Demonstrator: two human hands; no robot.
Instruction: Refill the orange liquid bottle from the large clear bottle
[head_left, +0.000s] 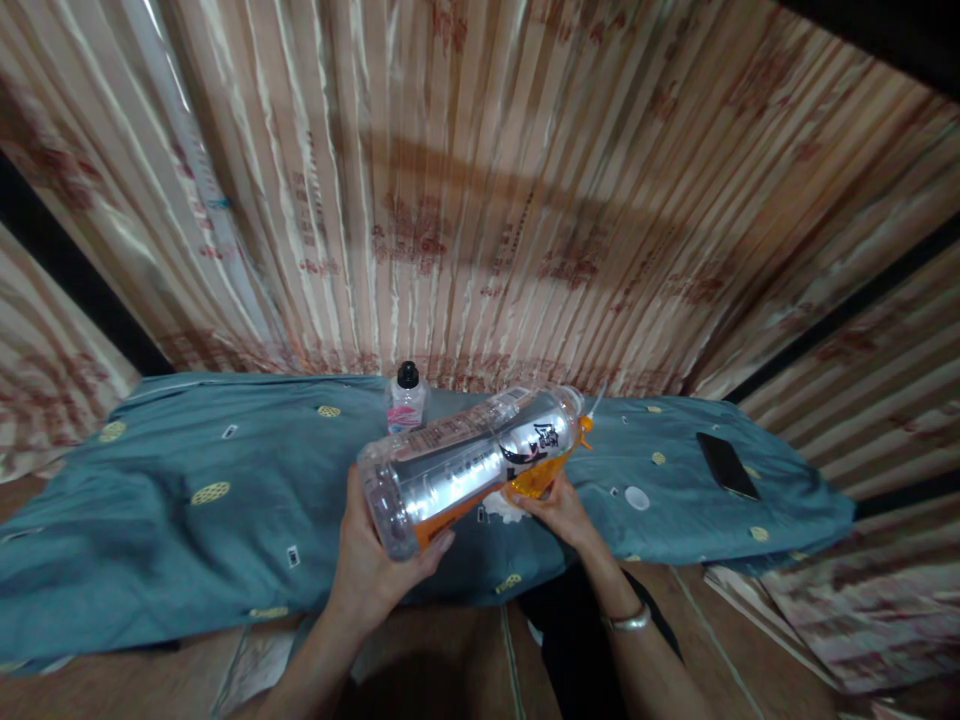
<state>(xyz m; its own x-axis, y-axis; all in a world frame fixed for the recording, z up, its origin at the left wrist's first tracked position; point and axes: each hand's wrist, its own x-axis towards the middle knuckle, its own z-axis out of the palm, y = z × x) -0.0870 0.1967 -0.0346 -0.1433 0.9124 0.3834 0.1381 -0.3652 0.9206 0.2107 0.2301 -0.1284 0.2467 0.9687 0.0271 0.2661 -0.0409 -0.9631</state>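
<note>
A large clear plastic bottle (pixel 465 465) with a silver and orange label lies tilted across the middle of the head view, its neck up to the right. Around its base, at the lower left, my left hand (pixel 382 570) is wrapped. Beneath the neck end, my right hand (pixel 559 510) grips an orange object (pixel 536 478), partly hidden behind the bottle. A small orange piece with a thin pale stem (pixel 586 430) shows just right of the bottle neck. Something white and crumpled (pixel 506 508) is partly visible below the bottle.
A small clear bottle with a black cap (pixel 407 400) stands behind the large one on the teal patterned cloth (pixel 255 540). A dark phone (pixel 726 465) lies at the right, with a white round item (pixel 637 498) nearer. Pleated curtains (pixel 450 200) hang behind.
</note>
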